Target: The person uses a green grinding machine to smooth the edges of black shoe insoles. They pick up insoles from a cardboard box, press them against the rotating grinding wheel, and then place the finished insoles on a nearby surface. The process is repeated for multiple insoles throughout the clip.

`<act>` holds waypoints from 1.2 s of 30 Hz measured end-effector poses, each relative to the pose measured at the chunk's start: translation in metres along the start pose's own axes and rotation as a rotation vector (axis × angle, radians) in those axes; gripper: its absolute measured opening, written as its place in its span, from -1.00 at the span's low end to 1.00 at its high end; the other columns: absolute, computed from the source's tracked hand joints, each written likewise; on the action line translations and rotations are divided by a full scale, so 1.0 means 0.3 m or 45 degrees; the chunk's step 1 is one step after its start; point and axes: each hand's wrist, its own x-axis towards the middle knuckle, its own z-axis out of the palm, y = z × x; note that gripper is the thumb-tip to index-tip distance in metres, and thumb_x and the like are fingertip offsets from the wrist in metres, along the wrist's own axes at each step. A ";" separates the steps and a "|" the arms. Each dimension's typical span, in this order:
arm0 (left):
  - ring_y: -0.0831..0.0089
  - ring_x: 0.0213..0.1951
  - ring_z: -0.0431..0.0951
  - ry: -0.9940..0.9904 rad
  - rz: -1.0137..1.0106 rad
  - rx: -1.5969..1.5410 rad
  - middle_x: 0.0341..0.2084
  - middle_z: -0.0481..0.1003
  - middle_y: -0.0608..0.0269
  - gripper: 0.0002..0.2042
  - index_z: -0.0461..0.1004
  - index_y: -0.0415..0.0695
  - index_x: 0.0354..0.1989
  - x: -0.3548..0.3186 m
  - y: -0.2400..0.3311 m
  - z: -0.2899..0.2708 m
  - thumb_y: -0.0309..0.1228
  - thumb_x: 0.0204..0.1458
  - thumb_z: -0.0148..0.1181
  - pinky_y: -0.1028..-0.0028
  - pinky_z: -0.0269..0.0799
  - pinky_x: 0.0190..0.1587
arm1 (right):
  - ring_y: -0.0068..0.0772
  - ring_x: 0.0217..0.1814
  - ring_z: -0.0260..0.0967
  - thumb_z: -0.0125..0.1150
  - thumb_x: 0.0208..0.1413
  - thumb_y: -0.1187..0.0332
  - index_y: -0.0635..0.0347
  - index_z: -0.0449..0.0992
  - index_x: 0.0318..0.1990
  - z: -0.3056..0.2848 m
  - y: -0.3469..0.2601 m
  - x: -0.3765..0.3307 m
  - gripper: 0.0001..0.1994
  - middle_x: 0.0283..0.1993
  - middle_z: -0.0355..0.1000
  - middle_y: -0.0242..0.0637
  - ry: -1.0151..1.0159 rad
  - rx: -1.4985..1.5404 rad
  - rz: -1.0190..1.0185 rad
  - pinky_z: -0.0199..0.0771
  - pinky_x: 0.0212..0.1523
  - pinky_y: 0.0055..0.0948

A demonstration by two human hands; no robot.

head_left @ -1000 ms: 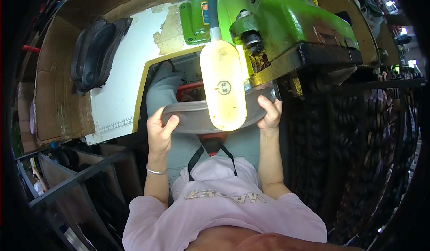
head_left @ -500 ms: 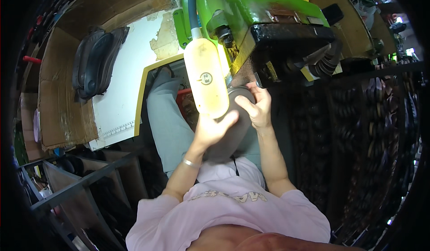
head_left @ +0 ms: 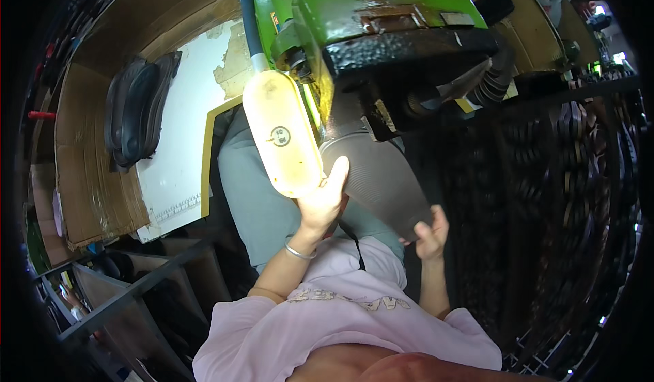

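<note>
Both hands grip the grey ribbed sole (head_left: 381,184) under the green machine (head_left: 354,21): left hand (head_left: 323,201) at nine o'clock, right hand (head_left: 430,233) at five.

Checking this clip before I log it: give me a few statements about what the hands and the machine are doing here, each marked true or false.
1. Both hands hold a dark ribbed shoe sole up under the green machine. True.
2. The left hand is empty and hangs at the person's side. False: it presses against the sole's left edge, just below the cream oval lamp housing.
3. The right hand grips the sole's lower end. True.
4. The sole lies flat on the white board. False: it is held in the air, tilted, with its upper end under the machine's black head.
5. A stack of dark soles rests at the left, by the cardboard. True.
</note>
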 end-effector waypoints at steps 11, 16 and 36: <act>0.50 -0.15 0.48 -0.195 -0.031 0.025 -0.20 0.51 0.20 -0.67 0.41 -0.33 -0.04 0.036 0.094 -0.120 -0.57 -0.02 0.23 0.51 0.37 -0.03 | -0.60 -0.56 0.34 0.13 0.03 0.38 0.33 0.33 -0.07 0.086 -0.195 0.422 -0.68 -0.31 0.42 -0.25 -0.035 -0.075 -0.295 0.23 -0.75 -0.67; 0.51 -0.22 0.53 -0.102 0.011 0.095 -0.27 0.55 0.18 -0.77 0.48 -0.36 -0.17 0.070 0.187 -0.195 -0.59 -0.02 0.21 0.54 0.40 -0.08 | -0.61 -0.19 0.34 0.18 0.00 0.47 0.32 0.35 -0.05 0.200 -0.156 0.472 -0.67 -0.20 0.42 -0.31 -0.179 0.032 -0.258 0.34 -0.09 -0.60; 0.55 -0.35 0.52 -0.152 -0.098 -0.271 -0.37 0.53 0.19 -0.81 0.45 -0.39 -0.23 0.078 0.113 -0.121 -0.57 -0.04 0.18 0.57 0.44 -0.26 | -0.68 -0.56 0.23 0.05 0.09 0.40 0.31 0.37 -0.13 0.163 -0.235 0.423 -0.77 -0.38 0.40 -0.34 0.027 -0.064 -0.324 0.13 -0.63 -0.68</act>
